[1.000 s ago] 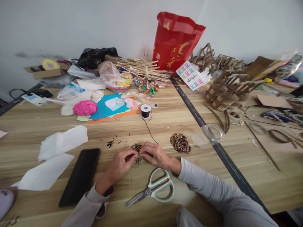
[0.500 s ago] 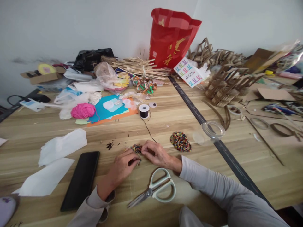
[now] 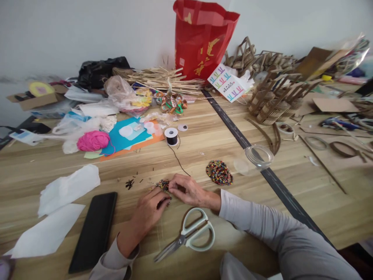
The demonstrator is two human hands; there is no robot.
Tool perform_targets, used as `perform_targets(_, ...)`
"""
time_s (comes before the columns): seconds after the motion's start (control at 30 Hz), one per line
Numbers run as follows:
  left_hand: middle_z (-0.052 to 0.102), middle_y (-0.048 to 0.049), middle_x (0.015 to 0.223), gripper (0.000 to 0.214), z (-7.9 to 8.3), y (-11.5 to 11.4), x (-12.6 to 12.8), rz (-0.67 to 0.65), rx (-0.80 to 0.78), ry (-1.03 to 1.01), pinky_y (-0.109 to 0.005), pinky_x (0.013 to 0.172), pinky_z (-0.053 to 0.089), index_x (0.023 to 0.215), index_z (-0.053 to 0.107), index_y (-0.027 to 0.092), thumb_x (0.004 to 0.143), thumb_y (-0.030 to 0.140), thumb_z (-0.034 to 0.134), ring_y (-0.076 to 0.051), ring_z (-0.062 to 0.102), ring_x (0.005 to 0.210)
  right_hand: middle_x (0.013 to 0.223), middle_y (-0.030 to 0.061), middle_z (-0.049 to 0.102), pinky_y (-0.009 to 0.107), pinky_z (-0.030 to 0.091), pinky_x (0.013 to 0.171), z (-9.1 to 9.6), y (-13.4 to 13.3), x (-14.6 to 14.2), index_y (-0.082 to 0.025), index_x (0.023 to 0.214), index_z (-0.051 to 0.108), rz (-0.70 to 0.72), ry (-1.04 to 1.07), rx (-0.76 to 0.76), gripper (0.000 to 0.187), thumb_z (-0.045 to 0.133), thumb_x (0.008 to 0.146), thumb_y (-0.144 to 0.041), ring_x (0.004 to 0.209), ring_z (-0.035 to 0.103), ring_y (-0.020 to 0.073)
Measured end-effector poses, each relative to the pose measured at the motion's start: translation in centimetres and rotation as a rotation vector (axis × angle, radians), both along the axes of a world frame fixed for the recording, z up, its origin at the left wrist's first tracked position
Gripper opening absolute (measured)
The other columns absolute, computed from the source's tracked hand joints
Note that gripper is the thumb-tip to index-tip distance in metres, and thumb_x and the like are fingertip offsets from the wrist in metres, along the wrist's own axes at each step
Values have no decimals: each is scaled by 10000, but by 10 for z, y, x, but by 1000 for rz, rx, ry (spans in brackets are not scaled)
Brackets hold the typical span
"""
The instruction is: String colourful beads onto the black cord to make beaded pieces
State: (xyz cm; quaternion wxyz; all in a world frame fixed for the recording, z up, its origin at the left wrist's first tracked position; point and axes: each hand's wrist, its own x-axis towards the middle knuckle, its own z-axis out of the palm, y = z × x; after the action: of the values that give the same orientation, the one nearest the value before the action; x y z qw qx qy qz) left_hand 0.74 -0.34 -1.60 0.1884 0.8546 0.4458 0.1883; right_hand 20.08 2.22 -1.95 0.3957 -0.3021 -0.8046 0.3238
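Note:
My left hand [image 3: 150, 210] and my right hand [image 3: 188, 190] meet on the wooden table [image 3: 204, 155], fingers pinched on a small beaded piece [image 3: 163, 185] of dark multicoloured beads. A thin black thread runs from my right hand up to a black thread spool [image 3: 171, 136]. A flat oval of coloured beads [image 3: 219, 172] lies to the right of my right hand. Pale green scissors [image 3: 189, 235] lie shut just below my hands.
A black phone [image 3: 94, 230] and white tissue sheets [image 3: 68, 188] lie at the left. Pink yarn [image 3: 93, 140], coloured paper, a red bag [image 3: 201, 39], straw bundles and cardboard pieces crowd the back. A clear plastic lid [image 3: 259, 155] sits on the dark table seam.
My left hand has slid down and closer to me while still pinching the beaded piece. The camera has tilted, shifting the scene left and up.

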Motion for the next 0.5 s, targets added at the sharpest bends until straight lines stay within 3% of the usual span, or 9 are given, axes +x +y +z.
perform_targets(0.13,678,-51,801,129,1,-1,2,16,-1,-8,-313,717,489,784,671,195,839,182,555,-207,625,778,745,31,559,236,445,622,-2,1,0,-159,815,549,6,8,26,99,490,891,-180,671,516,128)
perform_targets(0.27,668,-42,781,118,4,-2,4,90,-48,-163,-289,695,481,783,668,190,829,170,561,-185,620,749,737,22,550,228,438,613,-3,0,-1,-162,810,548,-5,6,26,91,495,884,-169,659,509,122)
perform_targets(0.5,678,-19,682,86,7,5,0,328,-310,-528,-243,590,486,729,667,166,749,244,638,-157,613,637,713,16,535,219,423,595,-3,0,0,-161,797,549,5,16,57,101,497,883,-171,630,489,117)
